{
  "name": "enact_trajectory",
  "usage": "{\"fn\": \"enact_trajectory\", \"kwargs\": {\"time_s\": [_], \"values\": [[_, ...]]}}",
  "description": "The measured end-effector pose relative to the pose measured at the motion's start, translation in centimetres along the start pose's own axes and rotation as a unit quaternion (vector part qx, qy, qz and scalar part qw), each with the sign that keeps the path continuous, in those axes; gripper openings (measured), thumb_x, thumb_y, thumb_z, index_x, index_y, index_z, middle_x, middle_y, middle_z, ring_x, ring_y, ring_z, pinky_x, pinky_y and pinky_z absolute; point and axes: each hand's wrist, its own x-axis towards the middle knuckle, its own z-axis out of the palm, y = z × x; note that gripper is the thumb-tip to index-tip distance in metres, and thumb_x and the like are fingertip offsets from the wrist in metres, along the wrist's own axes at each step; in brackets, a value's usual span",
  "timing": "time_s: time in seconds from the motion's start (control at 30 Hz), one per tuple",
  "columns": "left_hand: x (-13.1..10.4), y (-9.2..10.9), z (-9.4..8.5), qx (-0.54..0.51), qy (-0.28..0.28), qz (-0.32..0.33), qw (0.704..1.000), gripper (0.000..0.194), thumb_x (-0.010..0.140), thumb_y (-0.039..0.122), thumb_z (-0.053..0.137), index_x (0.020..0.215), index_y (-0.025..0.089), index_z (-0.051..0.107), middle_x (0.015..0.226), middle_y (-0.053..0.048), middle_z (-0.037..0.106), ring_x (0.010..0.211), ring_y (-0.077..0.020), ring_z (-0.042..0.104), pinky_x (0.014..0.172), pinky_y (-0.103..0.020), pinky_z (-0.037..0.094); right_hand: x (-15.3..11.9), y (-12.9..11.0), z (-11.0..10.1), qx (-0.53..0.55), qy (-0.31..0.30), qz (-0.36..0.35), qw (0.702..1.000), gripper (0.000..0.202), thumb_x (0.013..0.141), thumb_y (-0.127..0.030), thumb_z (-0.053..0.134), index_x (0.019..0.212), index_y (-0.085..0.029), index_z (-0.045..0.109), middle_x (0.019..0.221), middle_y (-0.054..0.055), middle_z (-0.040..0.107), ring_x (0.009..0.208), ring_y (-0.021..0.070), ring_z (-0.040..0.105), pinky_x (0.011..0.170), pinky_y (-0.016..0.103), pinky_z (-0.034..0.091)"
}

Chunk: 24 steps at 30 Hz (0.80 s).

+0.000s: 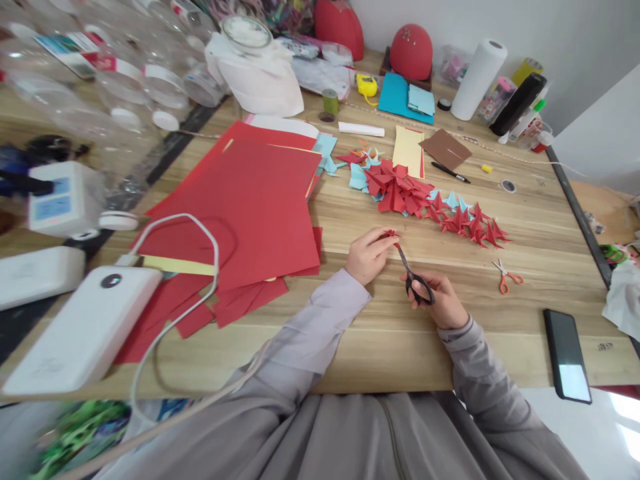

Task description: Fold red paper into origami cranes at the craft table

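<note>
My left hand [369, 255] is closed, pinching a small folded red paper piece [393, 233] just above the tabletop. In my right hand [444, 300] is a pair of black-handled scissors [420, 288], its fingers wrapped round the handles. The blades point up and left, and their tips meet the red paper at my left fingertips. Whether the tips cut into it or only touch it, I cannot tell. Beyond my hands lies a heap of folded red paper pieces [395, 187], with light blue ones among them and a row of pointed red shapes [470, 221] trailing right.
Large red paper sheets [250, 207] are stacked at left, beside a white power bank [85, 327] with a looping cable. Orange-handled scissors [505, 277] and a phone [567, 353] lie at right. Farther back are a black pen [451, 173], a yellow tape measure [367, 85] and a white roll [479, 80].
</note>
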Motion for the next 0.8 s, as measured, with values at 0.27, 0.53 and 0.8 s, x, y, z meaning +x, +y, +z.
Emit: {"fn": "enact_trajectory", "kwargs": {"time_s": [0.27,0.53,0.8], "values": [[0.00,-0.05,0.00,-0.004,0.004,0.001,1.000,0.020,0.084,0.010,0.052,0.090,0.018,0.069,0.099,-0.007,0.070,0.093,-0.0124,0.066,0.082,-0.024,0.055,0.05,0.03,0.01,-0.005,-0.005,-0.004,1.000,0.040,0.070,-0.045,0.071,0.092,-0.012,0.070,0.057,-0.001,0.058,0.045,0.0079,0.050,0.045,0.022,0.037],[0.13,0.08,-0.06,0.014,0.009,0.005,1.000,0.019,0.084,0.010,0.053,0.088,0.018,0.070,0.099,-0.007,0.071,0.092,-0.0121,0.067,0.081,-0.023,0.056,0.01,0.09,0.02,-0.002,-0.008,-0.006,1.000,0.038,0.070,-0.044,0.071,0.092,-0.013,0.070,0.057,-0.001,0.059,0.045,0.0078,0.050,0.045,0.022,0.037],[0.07,0.04,-0.06,0.020,-0.002,-0.008,1.000,0.020,0.085,0.012,0.051,0.088,0.019,0.070,0.099,-0.007,0.071,0.091,-0.0122,0.067,0.080,-0.024,0.056,0.00,0.19,0.01,0.004,-0.011,-0.008,1.000,0.037,0.070,-0.043,0.072,0.092,-0.013,0.070,0.057,-0.001,0.059,0.045,0.0076,0.051,0.045,0.022,0.037]]}}
